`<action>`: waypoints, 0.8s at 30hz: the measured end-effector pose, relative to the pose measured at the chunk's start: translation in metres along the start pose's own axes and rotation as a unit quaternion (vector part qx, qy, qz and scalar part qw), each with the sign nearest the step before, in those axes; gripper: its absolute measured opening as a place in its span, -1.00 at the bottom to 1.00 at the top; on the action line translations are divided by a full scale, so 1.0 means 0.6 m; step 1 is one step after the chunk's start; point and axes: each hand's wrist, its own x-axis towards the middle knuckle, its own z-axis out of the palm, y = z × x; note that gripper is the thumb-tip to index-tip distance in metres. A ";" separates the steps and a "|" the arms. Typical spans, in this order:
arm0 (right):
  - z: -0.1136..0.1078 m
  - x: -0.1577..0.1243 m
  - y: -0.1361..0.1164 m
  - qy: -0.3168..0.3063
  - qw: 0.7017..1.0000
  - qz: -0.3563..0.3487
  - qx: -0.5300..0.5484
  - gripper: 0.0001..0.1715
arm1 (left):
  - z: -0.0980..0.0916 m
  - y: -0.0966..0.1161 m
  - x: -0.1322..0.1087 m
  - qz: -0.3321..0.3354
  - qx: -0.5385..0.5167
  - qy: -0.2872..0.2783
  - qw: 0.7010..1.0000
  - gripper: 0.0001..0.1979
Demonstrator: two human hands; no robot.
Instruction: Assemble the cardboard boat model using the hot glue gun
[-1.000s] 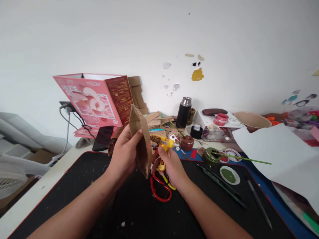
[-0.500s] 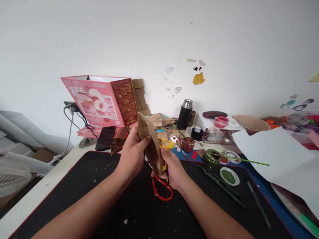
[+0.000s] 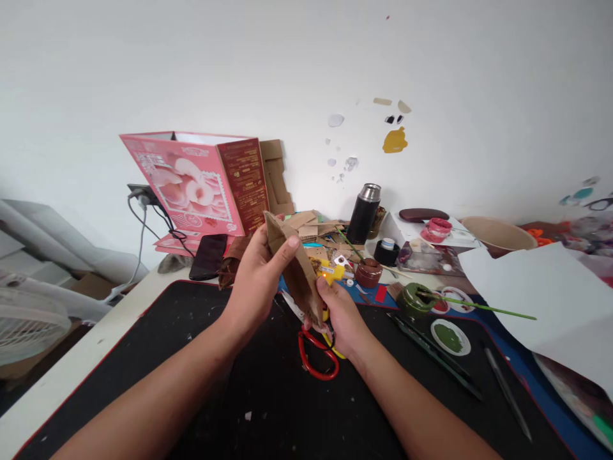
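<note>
A folded piece of brown corrugated cardboard (image 3: 297, 273) is held up between my two hands, tilted, with its hollow side towards the left. My left hand (image 3: 256, 275) grips its upper left part, the thumb lying over the near edge. My right hand (image 3: 342, 319) is closed on its lower right edge; those fingers are mostly hidden behind it. Just beyond lies a yellow glue gun (image 3: 332, 273) with a small orange light, partly covered by the cardboard and my right hand. Beneath the hands, red-handled scissors (image 3: 320, 374) rest on the black mat (image 3: 268, 390).
A pink box (image 3: 191, 185) and a phone (image 3: 208, 257) stand at the left. Behind are cardboard scraps (image 3: 306, 223) and a black flask (image 3: 364, 214). To the right are paint jars (image 3: 416, 300), a green-handled brush (image 3: 488, 310), pens (image 3: 507, 393) and white paper (image 3: 536, 300).
My left thumb has shifted from the cardboard's inner face up onto its near edge. The cardboard has turned slightly, showing more of its inside. The whole view has shifted a little.
</note>
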 end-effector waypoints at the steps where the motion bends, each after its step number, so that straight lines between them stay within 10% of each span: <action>1: 0.000 0.000 0.003 -0.005 1.000 0.001 -0.005 -0.17 | 0.001 0.001 -0.002 -0.008 0.006 0.009 1.000 -0.56; 24: 0.004 -0.006 0.006 -0.034 0.999 0.011 -0.021 -0.21 | 0.004 0.003 -0.001 -0.041 -0.019 0.050 0.998 -0.59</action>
